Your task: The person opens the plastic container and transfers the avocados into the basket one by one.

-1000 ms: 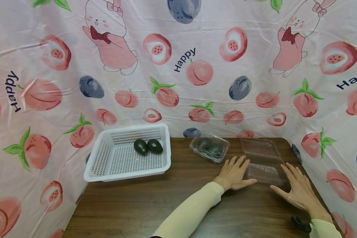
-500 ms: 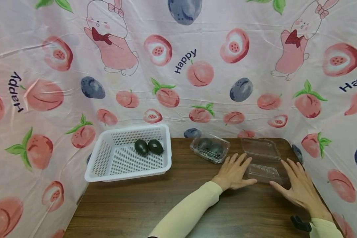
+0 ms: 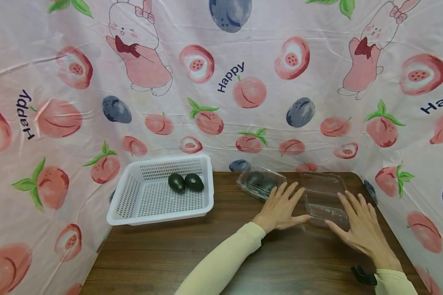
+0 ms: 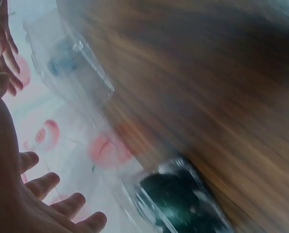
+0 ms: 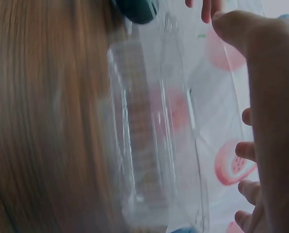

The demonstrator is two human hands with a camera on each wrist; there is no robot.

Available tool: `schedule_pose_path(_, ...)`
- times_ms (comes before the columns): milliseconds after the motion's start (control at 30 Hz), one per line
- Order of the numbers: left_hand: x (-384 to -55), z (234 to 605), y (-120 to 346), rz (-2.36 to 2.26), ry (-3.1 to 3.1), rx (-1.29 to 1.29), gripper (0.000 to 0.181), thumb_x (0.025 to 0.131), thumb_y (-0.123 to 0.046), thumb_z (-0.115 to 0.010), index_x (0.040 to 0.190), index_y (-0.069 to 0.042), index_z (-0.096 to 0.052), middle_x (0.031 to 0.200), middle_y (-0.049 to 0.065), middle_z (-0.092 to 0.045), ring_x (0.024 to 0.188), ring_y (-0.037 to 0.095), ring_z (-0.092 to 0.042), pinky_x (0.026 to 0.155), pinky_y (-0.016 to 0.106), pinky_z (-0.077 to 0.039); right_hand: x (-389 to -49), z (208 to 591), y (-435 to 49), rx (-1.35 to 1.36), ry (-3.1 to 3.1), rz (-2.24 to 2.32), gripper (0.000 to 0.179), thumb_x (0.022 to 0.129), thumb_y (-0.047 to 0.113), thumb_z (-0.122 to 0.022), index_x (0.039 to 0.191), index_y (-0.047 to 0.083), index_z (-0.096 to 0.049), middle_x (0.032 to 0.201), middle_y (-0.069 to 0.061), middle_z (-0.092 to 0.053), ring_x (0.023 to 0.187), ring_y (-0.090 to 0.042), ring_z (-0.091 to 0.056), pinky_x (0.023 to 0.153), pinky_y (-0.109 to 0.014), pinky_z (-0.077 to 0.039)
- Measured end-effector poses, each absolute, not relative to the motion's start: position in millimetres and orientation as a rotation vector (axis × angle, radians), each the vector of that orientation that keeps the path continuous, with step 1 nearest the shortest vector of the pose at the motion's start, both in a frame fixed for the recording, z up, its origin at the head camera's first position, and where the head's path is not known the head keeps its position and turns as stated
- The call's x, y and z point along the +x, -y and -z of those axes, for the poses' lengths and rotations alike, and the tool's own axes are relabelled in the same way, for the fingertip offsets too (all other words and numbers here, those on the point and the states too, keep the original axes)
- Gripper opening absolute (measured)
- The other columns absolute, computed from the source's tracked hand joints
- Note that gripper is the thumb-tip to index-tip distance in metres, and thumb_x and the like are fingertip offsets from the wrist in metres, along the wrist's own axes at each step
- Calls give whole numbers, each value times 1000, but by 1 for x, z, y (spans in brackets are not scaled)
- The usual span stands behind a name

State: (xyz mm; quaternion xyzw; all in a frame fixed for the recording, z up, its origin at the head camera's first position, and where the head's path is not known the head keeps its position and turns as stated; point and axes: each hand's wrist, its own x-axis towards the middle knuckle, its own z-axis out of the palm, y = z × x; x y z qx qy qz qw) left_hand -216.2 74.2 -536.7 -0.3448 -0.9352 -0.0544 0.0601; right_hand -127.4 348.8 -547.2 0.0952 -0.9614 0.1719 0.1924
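An open, clear plastic clamshell box (image 3: 323,184) lies at the right of the table with nothing inside. My left hand (image 3: 282,209) hovers at its left side, fingers spread and holding nothing. Over on its right side is my right hand (image 3: 363,227), also spread and holding nothing. In the head view, the left fingertips overlap the near edge of a second clear box (image 3: 245,186), which has two dark green avocados (image 3: 256,178) inside. The right wrist view shows the empty clamshell (image 5: 139,126) below the right hand; the left wrist view is blurred.
A white perforated basket (image 3: 133,219) stands at the back left with two more avocados (image 3: 176,182) in it. Behind the brown wooden table (image 3: 151,254) and along its sides hangs a fruit-print curtain (image 3: 221,49).
Both hands have shifted left and slightly away from me, the left one toward the filled box. The fingers stay spread. The boxes and basket look unmoved apart from a small view shift.
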Motion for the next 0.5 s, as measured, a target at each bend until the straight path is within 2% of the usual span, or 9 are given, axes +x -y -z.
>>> schedule_pose_path(300,-229,534,-32,309,2842,-954,92,108,-79,-51,181,-28,-28,189,3,-29,174,37,-32,138,61,-36,-133,543,-324,367,2658,-466,103,92,54,-86,173,9,-41,171,-31,-43,162,-67,-30,134,-84,-15)
schedule_pose_path(500,-240,536,-4,395,2860,-877,92,109,-76,-53,181,-26,-27,189,6,-28,175,38,-30,139,63,-34,-140,541,-308,414,2630,-445,104,89,56,-88,171,9,-44,171,-29,-45,159,-67,-33,127,-87,-24)
